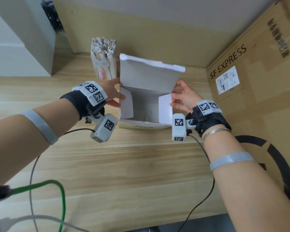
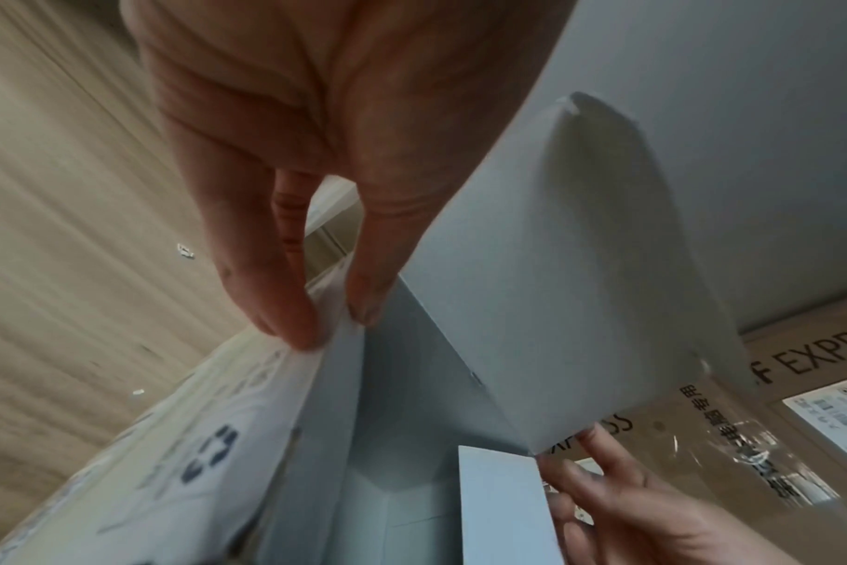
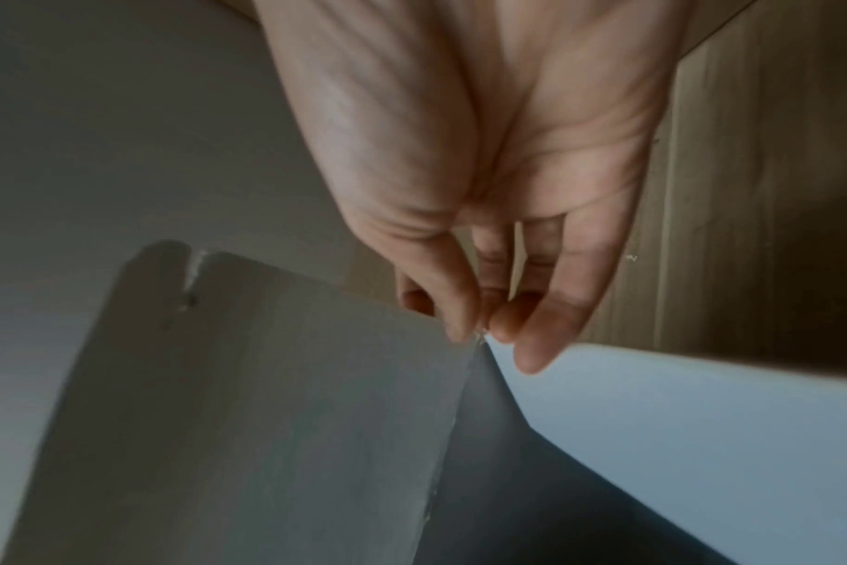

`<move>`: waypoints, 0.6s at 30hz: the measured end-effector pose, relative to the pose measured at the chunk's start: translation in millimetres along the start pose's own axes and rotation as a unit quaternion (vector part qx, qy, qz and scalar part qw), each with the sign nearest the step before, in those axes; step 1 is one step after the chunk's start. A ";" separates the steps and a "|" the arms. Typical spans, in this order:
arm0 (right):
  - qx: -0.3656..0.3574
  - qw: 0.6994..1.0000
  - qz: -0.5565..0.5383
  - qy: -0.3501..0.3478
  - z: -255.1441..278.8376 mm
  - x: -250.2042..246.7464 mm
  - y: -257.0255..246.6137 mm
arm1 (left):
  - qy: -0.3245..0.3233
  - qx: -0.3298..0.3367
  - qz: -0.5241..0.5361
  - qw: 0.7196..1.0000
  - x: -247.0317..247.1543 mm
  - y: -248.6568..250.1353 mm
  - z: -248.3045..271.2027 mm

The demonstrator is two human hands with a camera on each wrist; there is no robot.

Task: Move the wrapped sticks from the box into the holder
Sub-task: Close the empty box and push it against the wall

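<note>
A white cardboard box (image 1: 146,104) stands open on the wooden table, its lid flap (image 1: 149,72) raised at the back and both side flaps up. I see no sticks inside it. My left hand (image 1: 115,96) pinches the box's left side flap (image 2: 339,344) between thumb and fingers. My right hand (image 1: 181,97) pinches the right side flap (image 3: 479,340) at its top corner. Behind the box on the left stands a clear holder (image 1: 104,64) packed with paper-wrapped sticks (image 1: 103,46).
A large brown shipping carton (image 1: 258,67) marked SF EXPRESS fills the right side. A grey cabinet (image 1: 23,39) stands at the back left. Green and black cables (image 1: 60,195) trail over the near table.
</note>
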State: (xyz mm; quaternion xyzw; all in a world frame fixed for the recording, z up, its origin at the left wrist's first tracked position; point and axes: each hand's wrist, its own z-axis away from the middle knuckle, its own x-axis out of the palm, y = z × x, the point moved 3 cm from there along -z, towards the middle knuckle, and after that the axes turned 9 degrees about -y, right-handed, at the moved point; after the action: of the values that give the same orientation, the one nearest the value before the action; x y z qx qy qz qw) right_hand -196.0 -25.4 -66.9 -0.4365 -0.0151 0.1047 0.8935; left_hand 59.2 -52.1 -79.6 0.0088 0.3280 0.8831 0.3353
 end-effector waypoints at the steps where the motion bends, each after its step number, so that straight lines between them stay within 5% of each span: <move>1: -0.007 1.000 -0.018 -0.003 1.3 -0.4 -1.5 | 0.004 0.006 -0.003 1.000 0.0 0.1 -1.2; 11: -0.057 0.998 -0.035 -0.018 19.1 -1.8 -6.9 | 0.001 0.022 -0.019 1.000 -0.8 4.5 2.2; 16: -0.051 0.997 0.056 -0.036 24.5 3.7 -4.7 | 0.078 0.130 -0.223 0.963 3.8 29.5 15.2; 18: -0.055 0.991 0.123 -0.009 25.5 5.0 -3.8 | 0.042 0.159 -0.264 0.951 14.3 35.5 20.6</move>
State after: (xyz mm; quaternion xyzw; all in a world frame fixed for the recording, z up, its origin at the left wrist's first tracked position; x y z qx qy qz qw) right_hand -193.5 -6.9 -48.4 -0.4823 0.0246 0.2166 0.8485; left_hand 32.2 -51.7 -45.6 -0.0616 0.4683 0.6994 0.5364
